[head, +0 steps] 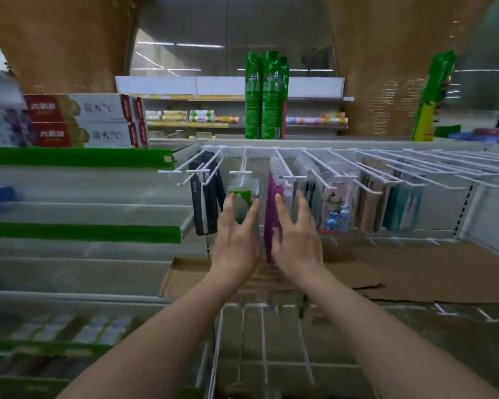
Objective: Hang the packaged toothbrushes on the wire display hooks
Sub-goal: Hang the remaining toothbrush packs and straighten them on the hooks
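Observation:
A row of white wire display hooks [314,165] juts out from the shelf rail. Packaged toothbrushes hang on them: a black pack [205,197], a green-and-clear pack [242,191], a purple pack [272,214], a cartoon children's pack [336,208] and beige and teal packs [386,203]. My left hand [236,240] is raised with fingers spread in front of the green pack. My right hand [296,240] is beside it with fingers apart, against the purple pack. Neither hand grips anything. The image is blurred.
Toothpaste boxes [84,120] are stacked on the upper left shelf. Tall green packets [265,96] stand above the hooks. A flattened cardboard sheet [386,272] lies below the hanging packs. More wire hooks [262,341] run below my arms. Green-edged shelves [84,231] are at left.

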Demonstrator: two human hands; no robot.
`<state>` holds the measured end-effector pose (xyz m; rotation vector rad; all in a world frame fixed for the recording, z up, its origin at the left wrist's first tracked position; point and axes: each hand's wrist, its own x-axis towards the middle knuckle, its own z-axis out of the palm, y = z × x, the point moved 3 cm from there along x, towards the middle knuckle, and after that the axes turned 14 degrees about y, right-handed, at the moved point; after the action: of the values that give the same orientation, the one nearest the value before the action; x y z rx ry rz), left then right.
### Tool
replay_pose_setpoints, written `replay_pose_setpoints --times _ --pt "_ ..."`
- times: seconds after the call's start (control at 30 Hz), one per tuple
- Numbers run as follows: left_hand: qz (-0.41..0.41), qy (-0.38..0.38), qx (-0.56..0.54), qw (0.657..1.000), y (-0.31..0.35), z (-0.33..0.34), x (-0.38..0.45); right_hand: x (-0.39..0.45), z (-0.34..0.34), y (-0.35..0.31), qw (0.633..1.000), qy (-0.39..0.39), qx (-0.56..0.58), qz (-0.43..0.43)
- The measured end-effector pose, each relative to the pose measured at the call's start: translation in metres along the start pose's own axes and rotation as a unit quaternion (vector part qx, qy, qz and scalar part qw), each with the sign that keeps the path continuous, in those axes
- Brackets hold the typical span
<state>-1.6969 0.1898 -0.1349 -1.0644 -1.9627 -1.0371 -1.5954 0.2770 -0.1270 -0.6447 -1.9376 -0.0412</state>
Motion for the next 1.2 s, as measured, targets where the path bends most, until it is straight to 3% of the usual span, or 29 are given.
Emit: replay_pose_setpoints --times 0.13,0.3,0.67,1.2 --pt "-0.008 -0.023 -0.002 1.000 -0.011 0.015 0.008 0.003 0.014 0.005 1.000 0.021 0.009 0.008" --pt "0.045 0.027 -0.028 0.998 -0.023 0.026 0.012 0.007 0.027 0.008 0.998 0.056 0.025 0.010" --pt "0.060 0.044 -0.035 0.997 -0.037 0.056 0.036 0.032 0.064 0.021 0.996 0.080 0.037 -0.009" --pt "0.007 0.002 -0.052 0.999 -0.056 0.112 0.078 0.067 0.115 0.037 0.998 0.066 0.005 0.002"
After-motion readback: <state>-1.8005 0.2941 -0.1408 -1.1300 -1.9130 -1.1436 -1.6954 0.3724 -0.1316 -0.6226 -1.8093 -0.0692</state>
